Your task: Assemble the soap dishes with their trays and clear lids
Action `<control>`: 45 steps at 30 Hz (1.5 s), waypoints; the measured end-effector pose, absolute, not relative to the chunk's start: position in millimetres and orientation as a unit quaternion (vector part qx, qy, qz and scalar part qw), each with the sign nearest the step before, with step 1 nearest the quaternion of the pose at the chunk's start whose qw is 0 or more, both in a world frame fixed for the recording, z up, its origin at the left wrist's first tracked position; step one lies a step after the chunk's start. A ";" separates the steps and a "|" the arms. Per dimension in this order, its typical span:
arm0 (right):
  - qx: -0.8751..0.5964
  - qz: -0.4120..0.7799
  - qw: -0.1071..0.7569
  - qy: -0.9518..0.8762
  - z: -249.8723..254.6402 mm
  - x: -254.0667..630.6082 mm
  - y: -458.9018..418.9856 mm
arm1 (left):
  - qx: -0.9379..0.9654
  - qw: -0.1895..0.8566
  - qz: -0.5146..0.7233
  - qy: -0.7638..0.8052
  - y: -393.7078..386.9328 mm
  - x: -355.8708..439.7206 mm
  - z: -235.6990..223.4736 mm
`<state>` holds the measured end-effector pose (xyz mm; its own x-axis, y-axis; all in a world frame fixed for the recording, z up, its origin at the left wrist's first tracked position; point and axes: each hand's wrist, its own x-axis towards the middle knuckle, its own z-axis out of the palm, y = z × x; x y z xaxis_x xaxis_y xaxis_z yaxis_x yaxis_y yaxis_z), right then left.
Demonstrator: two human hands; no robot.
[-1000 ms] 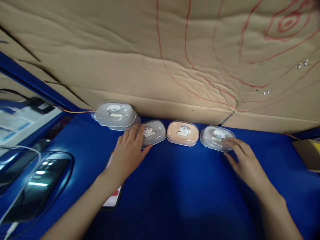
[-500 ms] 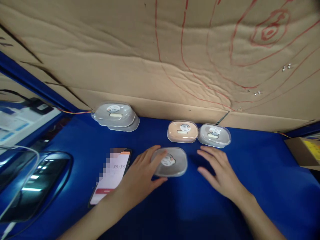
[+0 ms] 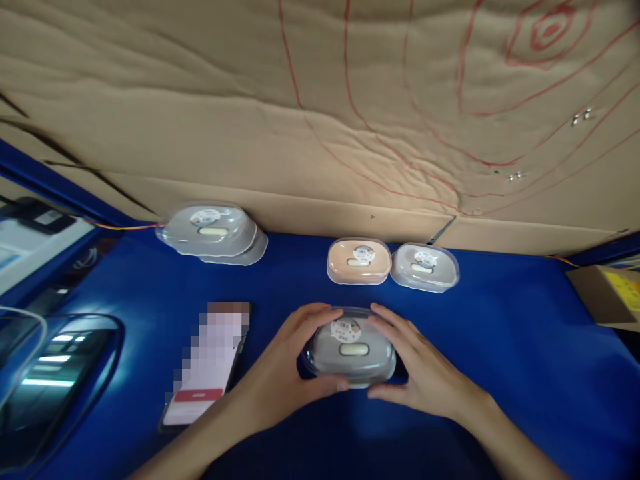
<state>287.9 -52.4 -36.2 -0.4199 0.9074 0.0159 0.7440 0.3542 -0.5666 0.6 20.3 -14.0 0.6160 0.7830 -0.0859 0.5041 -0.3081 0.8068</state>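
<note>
Between my hands is a grey oval lidded plastic container (image 3: 327,360) with a clear lid, a round sticker and a pale oblong piece on top. My left hand (image 3: 283,367) grips its left end, thumb at the near edge and fingers over the far edge. On the opposite end my right hand (image 3: 425,367) curls round it the same way. Farther back stand a peach lidded container (image 3: 340,263) and another grey lidded container (image 3: 440,270), side by side. A stack of larger grey containers (image 3: 187,233) sits at the back left.
A phone (image 3: 205,367) with a partly blurred-out screen lies left of my left forearm. Beyond it are a glossy dark device (image 3: 60,373) and cables. Cardboard (image 3: 225,147) with red lines rises behind the blue table (image 3: 525,347). A small cardboard box (image 3: 600,293) stands at the right.
My right hand has moved left onto the container, which both hands now hold. The container is nearer to me, and its pale oblong piece now shows. The view has shifted slightly.
</note>
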 end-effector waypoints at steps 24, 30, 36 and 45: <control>-0.489 0.316 0.121 -0.804 -17.8 286.3 -58.1 | 0.914 0.171 0.170 0.326 21.1 -1.9 -19.7; -0.490 0.374 0.124 -0.778 -15.2 285.4 -60.1 | 0.935 0.227 0.102 0.252 0.5 12.3 -18.0; -0.490 0.402 0.121 -0.764 -16.9 286.3 -59.5 | 0.888 0.325 0.154 0.288 4.9 10.9 -12.6; -0.529 0.351 0.083 -0.768 -5.3 301.7 -60.8 | 0.906 0.244 0.178 0.296 7.3 4.7 -14.6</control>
<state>301.7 -60.8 -5.3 -0.4266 0.8711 -0.2433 0.7542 0.1941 -0.6273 4.7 7.3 -14.6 0.7610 0.6238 0.1782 0.4497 -0.7052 0.5482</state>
